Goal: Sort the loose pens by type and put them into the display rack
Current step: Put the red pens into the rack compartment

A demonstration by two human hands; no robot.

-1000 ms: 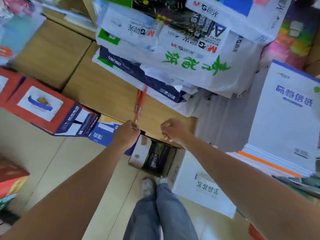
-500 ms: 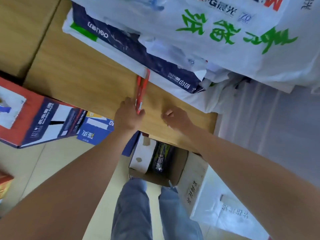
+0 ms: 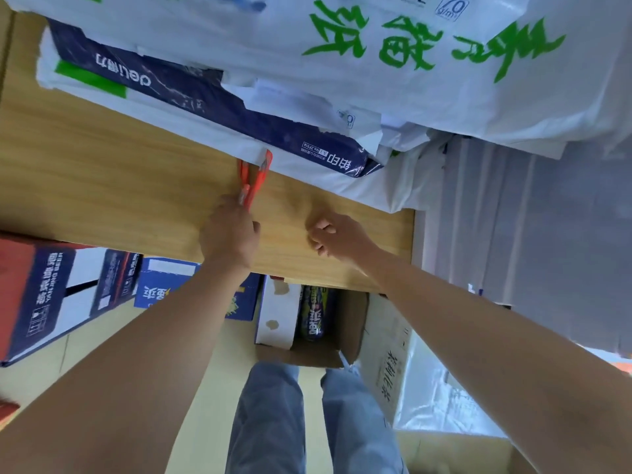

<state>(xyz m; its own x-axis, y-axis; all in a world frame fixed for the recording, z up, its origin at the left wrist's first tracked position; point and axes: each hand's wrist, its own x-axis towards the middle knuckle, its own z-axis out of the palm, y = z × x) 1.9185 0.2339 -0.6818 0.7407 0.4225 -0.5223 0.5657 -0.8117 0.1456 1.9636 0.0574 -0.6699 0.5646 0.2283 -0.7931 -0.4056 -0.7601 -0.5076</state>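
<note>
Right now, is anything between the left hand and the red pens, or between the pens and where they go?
No: the left hand already grips the red pens on the wooden table. Their far ends reach the dark blue paper pack; whether they sit under it is unclear. No display rack is in view.

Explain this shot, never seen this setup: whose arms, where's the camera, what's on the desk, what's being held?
No machine here: these are a person's two bare hands, filmed by one wide-angle camera worn on the head and looking down. The left hand grips red pens, whose far ends reach the edge of a dark blue paper pack. The right hand rests curled on the wooden tabletop; nothing shows in it. White paper packs with green lettering are piled behind. Below are the person's jeans and boxes on the floor.
</note>
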